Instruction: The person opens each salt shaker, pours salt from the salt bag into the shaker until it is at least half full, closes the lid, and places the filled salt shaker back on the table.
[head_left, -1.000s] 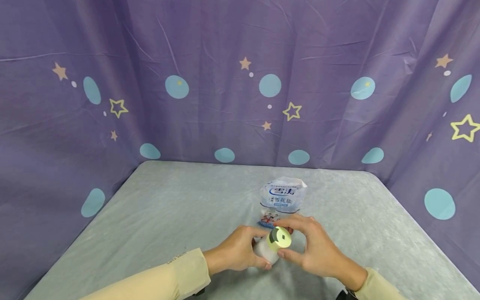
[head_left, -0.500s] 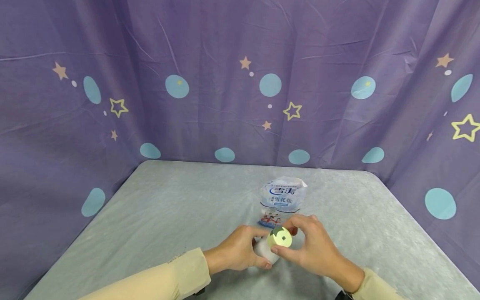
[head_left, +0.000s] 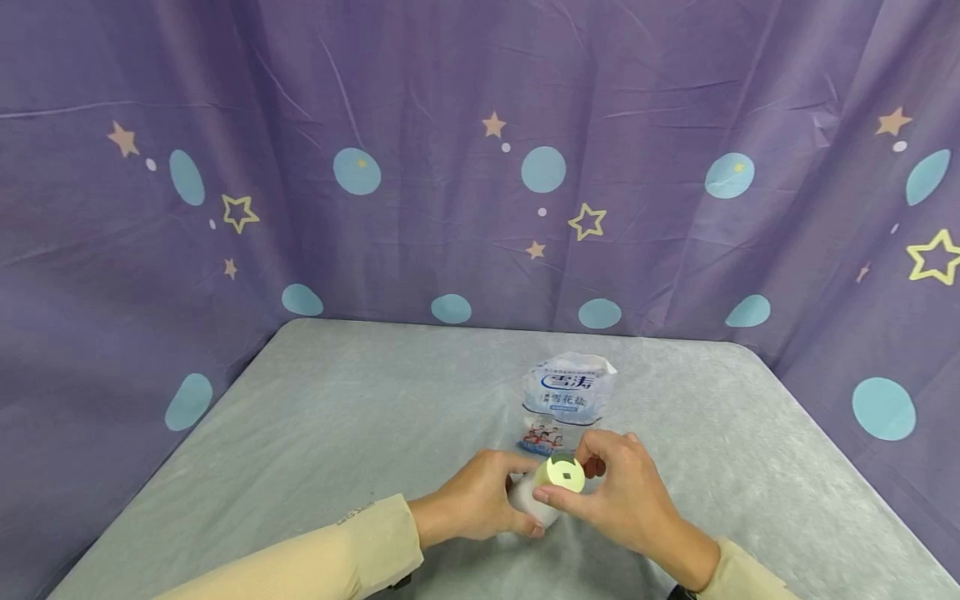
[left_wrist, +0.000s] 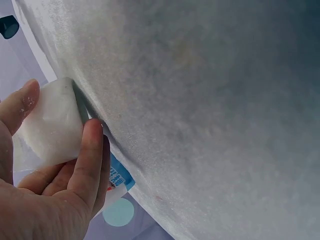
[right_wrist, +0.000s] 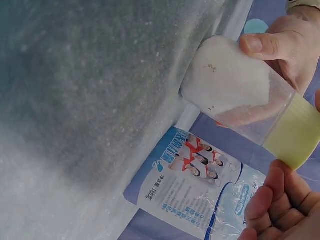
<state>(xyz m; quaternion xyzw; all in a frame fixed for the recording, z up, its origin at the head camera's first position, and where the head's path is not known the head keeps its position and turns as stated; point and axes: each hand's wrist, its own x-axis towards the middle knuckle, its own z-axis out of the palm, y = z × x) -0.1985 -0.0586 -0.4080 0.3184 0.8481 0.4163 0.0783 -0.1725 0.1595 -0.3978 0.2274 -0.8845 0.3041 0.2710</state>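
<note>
A clear bottle (head_left: 532,502) of white salt-like grains stands on the table near its front, with a pale yellow-green cap (head_left: 562,475) on top. My left hand (head_left: 476,497) grips the bottle's body, thumb on the near side and fingers on the far side. The thumb and index finger of my right hand (head_left: 630,498) pinch the cap from either side. In the right wrist view the cap (right_wrist: 292,132) sits on the bottle's neck end, and grains fill most of the body (right_wrist: 230,80). White specks dot the left thumb (left_wrist: 25,100).
Just behind the bottle lies a blue and white salt bag (head_left: 567,390) with printed characters. Pale grey cloth covers the table (head_left: 360,400). Purple curtains (head_left: 450,167) with stars and dots enclose the back and sides.
My right hand has turned clockwise around the cap: the thumb slid left along the near side, the index finger right along the far side. My left hand and the bottle stay put.
</note>
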